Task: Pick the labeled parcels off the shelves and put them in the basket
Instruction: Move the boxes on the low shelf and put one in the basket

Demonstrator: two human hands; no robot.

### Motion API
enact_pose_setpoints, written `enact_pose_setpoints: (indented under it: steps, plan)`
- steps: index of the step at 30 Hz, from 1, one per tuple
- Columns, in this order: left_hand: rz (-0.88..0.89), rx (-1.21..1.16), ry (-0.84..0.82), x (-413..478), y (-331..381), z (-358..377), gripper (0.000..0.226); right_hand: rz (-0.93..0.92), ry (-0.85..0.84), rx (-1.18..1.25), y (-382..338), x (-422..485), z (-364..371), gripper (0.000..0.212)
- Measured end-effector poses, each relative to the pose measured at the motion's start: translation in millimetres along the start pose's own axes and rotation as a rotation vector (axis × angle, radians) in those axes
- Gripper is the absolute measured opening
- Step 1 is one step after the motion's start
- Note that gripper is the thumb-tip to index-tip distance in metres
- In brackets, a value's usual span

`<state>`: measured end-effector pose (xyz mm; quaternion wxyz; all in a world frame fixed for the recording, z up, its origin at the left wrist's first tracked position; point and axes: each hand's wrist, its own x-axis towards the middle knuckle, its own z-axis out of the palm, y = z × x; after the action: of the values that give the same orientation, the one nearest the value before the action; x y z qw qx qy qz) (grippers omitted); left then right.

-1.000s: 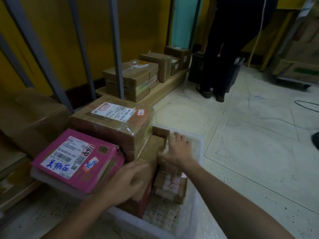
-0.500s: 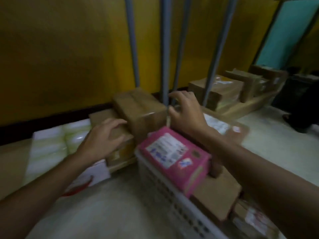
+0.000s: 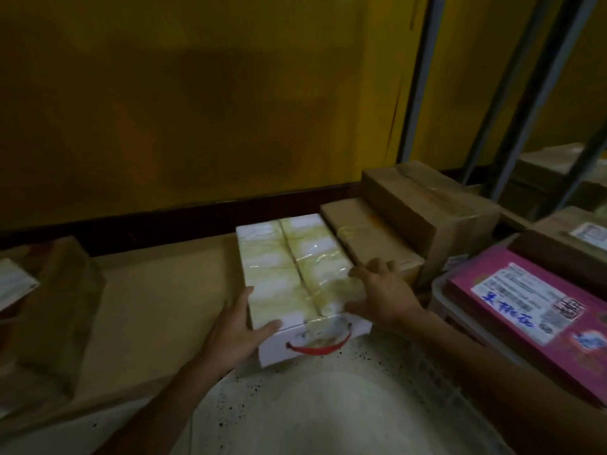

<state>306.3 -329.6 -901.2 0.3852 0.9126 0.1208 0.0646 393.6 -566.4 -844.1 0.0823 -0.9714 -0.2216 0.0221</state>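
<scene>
A white box (image 3: 289, 267) wrapped in clear tape, with a red handle on its front face, lies on the low wooden shelf (image 3: 157, 303). My left hand (image 3: 236, 333) holds its near left corner, thumb on top. My right hand (image 3: 381, 290) grips its right edge, fingers over the top. At the right stands the white plastic basket (image 3: 443, 293), loaded with a pink labeled parcel (image 3: 532, 310) and a brown labeled box (image 3: 571, 244) behind it.
Two brown cardboard boxes (image 3: 423, 205) sit right of the white box, against the yellow wall. Another brown parcel (image 3: 46, 297) lies at the left of the shelf. Grey shelf posts (image 3: 417, 80) rise at the right. Speckled floor lies below.
My view swung left from the basket to the shelf. Both hands left the brown boxes and now grasp the white taped box at its left corner and right edge.
</scene>
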Motion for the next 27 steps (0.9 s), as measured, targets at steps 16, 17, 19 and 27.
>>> enact_pose_setpoints:
  steps: [16,17,19,27]
  plan:
    - [-0.003,-0.157,-0.032,-52.0,-54.3,-38.1,0.089,-0.18,-0.196,0.046,-29.5,-4.5,38.8,0.103]
    - [-0.007,-0.172,-0.034,-58.2,-59.4,-45.2,0.087,-0.187,-0.255,0.114,-34.9,-4.0,40.2,0.107]
    - [-0.026,-0.25,-0.013,-68.5,-67.3,-56.6,0.085,-0.254,-0.325,0.232,-45.6,-0.8,41.2,0.108]
    - [-0.062,-0.537,0.309,-57.8,-37.7,-110.2,0.091,-0.268,-0.383,0.681,-84.8,32.3,-31.3,0.07]
